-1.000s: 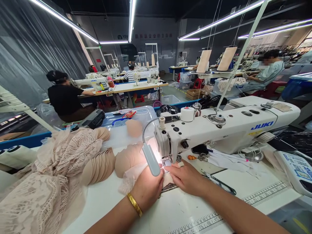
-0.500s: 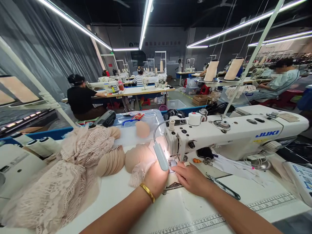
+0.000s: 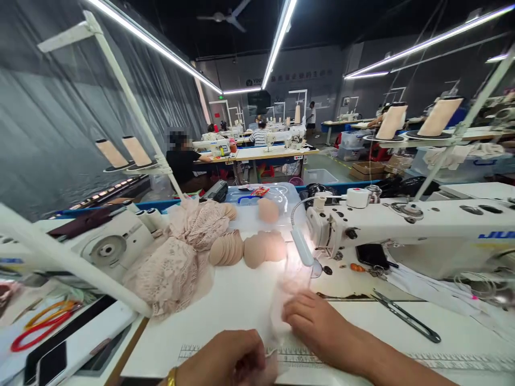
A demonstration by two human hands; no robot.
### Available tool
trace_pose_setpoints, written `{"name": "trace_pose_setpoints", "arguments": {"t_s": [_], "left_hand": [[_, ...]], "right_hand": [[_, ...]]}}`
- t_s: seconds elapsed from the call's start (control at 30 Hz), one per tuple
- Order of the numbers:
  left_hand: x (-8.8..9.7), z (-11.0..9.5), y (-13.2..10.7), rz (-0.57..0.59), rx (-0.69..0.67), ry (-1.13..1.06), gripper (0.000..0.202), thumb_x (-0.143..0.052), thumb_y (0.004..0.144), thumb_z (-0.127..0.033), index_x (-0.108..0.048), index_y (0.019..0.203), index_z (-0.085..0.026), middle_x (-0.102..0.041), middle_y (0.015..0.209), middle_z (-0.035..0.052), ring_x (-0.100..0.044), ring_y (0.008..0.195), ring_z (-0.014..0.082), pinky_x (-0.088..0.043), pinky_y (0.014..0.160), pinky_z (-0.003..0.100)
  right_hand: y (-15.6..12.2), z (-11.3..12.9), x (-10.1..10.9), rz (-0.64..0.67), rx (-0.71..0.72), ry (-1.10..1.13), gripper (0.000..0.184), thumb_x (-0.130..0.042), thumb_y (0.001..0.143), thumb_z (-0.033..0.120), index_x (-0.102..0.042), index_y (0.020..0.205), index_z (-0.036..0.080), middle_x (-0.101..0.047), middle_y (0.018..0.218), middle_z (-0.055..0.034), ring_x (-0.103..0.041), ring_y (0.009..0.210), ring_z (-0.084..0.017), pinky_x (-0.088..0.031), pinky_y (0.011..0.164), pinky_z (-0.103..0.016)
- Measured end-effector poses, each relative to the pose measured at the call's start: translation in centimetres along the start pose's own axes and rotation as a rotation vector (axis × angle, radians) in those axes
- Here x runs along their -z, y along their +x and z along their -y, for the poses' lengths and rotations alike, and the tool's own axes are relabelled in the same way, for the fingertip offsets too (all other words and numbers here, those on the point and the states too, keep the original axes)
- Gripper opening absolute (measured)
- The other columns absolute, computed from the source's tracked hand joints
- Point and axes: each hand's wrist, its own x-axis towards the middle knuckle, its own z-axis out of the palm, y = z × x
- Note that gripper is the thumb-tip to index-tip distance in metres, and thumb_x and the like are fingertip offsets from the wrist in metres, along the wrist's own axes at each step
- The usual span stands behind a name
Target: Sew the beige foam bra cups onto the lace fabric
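A strip of sheer pale pink fabric [image 3: 295,271] runs from beneath the sewing machine's head [image 3: 322,228] toward me across the white table. My left hand [image 3: 231,354], with a gold bangle at the wrist, is at the table's front edge. Its fingers are curled in a pinch on the near end of the fabric, partly blurred. My right hand [image 3: 322,327] rests over the fabric's right side, fingers bent and together, gripping its edge. A lit grey lamp [image 3: 301,246] hangs in front of the needle area and hides part of it.
Beige oval pads [image 3: 227,249] lie fanned behind my hands, with lace fabric [image 3: 167,279] heaped to the left. Thread snips [image 3: 408,316] and a black phone [image 3: 372,256] lie on the right. A printed ruler [image 3: 442,360] runs along the front edge. Behind stands a clear plastic bin [image 3: 285,193].
Both hands have come away from the needle area toward me, drawing the sheer fabric along the table. My left hand is now at the front edge. The view has swung left.
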Motion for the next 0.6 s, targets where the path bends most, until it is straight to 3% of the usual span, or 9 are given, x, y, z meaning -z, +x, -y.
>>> {"name": "trace_pose_setpoints", "arguments": {"t_s": [0.1, 0.17, 0.27, 0.4, 0.5, 0.6], "left_hand": [[0.8, 0.6, -3.2, 0.03, 0.172, -0.15, 0.017, -0.058, 0.072, -0.013, -0.066, 0.083, -0.023, -0.062, 0.072, -0.0063, -0.052, 0.063, 0.0107, -0.04, 0.056, 0.017], [0.7, 0.5, -3.8, 0.009, 0.244, -0.197, 0.023, -0.055, 0.069, -0.008, -0.067, 0.083, -0.022, -0.063, 0.072, -0.0062, -0.053, 0.063, 0.0104, -0.04, 0.058, 0.017], [0.0, -0.2, -2.6, -0.013, 0.237, -0.245, 0.024, -0.053, 0.067, -0.006, -0.065, 0.081, -0.021, -0.067, 0.076, -0.0047, -0.058, 0.069, 0.012, -0.043, 0.063, 0.018], [-0.2, -0.6, 0.2, -0.035, 0.127, -0.386, 0.014, -0.056, 0.073, -0.01, -0.062, 0.08, -0.02, -0.068, 0.081, -0.0013, -0.06, 0.078, 0.0151, -0.047, 0.074, 0.022], [0.5, 0.3, 0.9, -0.035, 0.087, -0.585, 0.004, -0.062, 0.08, -0.021, -0.061, 0.083, -0.02, -0.068, 0.085, 0.0019, -0.06, 0.083, 0.0182, -0.047, 0.077, 0.025], [1.5, 1.8, -0.3, 0.016, 0.186, -0.778, 0.015, -0.067, 0.08, -0.031, -0.058, 0.085, -0.02, -0.064, 0.077, 0.0013, -0.056, 0.073, 0.0175, -0.042, 0.067, 0.026]], "right_hand": [[-0.9, 1.6, -0.7, 0.015, -0.093, 0.085, 0.02, -0.043, 0.098, 0.007, -0.056, 0.092, 0.021, -0.068, 0.088, -0.0062, -0.06, 0.078, -0.021, -0.053, 0.07, -0.036], [-1.4, 1.0, -1.3, -0.019, -0.171, 0.044, 0.019, -0.045, 0.097, 0.006, -0.057, 0.094, 0.02, -0.068, 0.092, -0.0081, -0.062, 0.084, -0.024, -0.054, 0.074, -0.04], [-1.5, -1.3, -1.9, -0.105, -0.29, -0.065, 0.023, -0.049, 0.09, 0.002, -0.06, 0.099, 0.02, -0.067, 0.116, -0.0138, -0.062, 0.11, -0.032, -0.053, 0.092, -0.052], [-0.6, -3.7, -0.8, -0.171, -0.421, 0.043, 0.031, -0.044, 0.089, -0.001, -0.062, 0.101, 0.021, -0.069, 0.117, -0.0116, -0.064, 0.112, -0.026, -0.056, 0.092, -0.041], [0.2, -2.9, 0.5, -0.094, -0.407, 0.238, 0.025, -0.045, 0.096, 0.008, -0.063, 0.106, 0.023, -0.072, 0.11, -0.0072, -0.068, 0.103, -0.022, -0.056, 0.091, -0.035], [0.0, -0.9, 1.1, 0.024, -0.336, 0.207, 0.017, -0.045, 0.099, 0.018, -0.059, 0.092, 0.022, -0.07, 0.092, -0.006, -0.065, 0.084, -0.022, -0.054, 0.078, -0.035]]}}
